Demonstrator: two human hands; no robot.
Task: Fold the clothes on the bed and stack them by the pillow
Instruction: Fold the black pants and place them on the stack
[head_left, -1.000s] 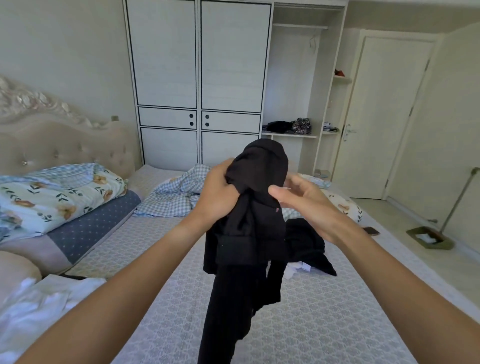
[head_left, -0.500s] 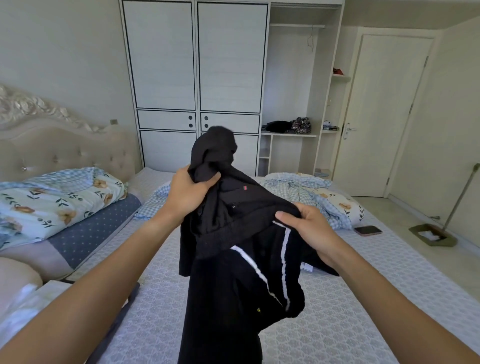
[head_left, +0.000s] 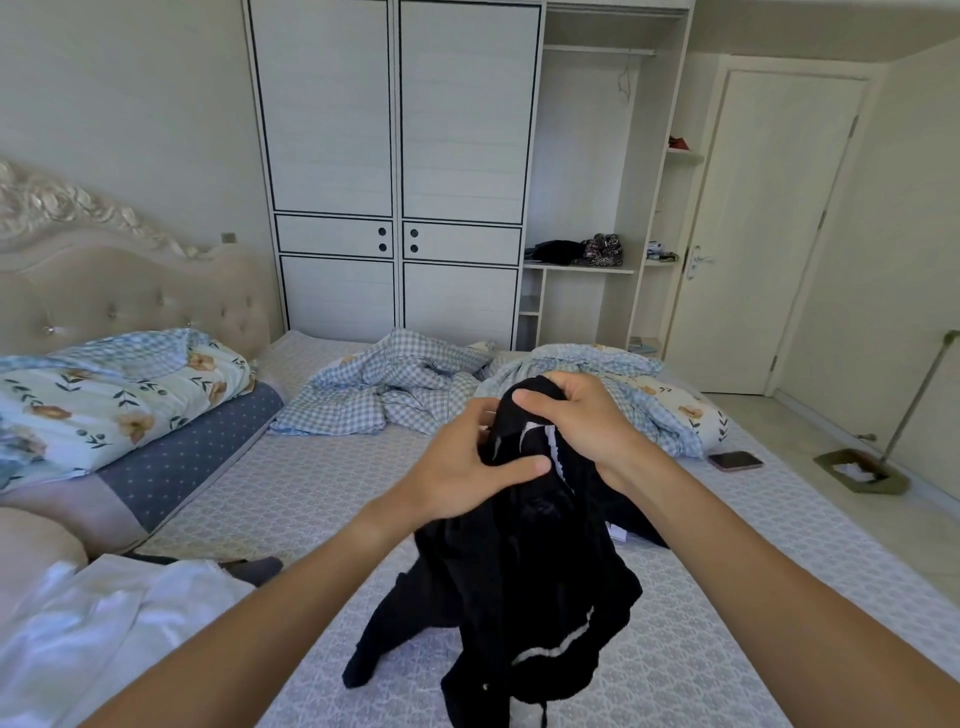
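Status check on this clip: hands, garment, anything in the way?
Left hand and right hand both grip black garment, bunched, unfolded, held above bed. More dark clothing behind it. Phone at bed's right edge, clear of the work.

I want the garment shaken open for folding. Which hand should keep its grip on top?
Right, probably: the right hand grips the black garment at its top, while the left hand holds lower down.
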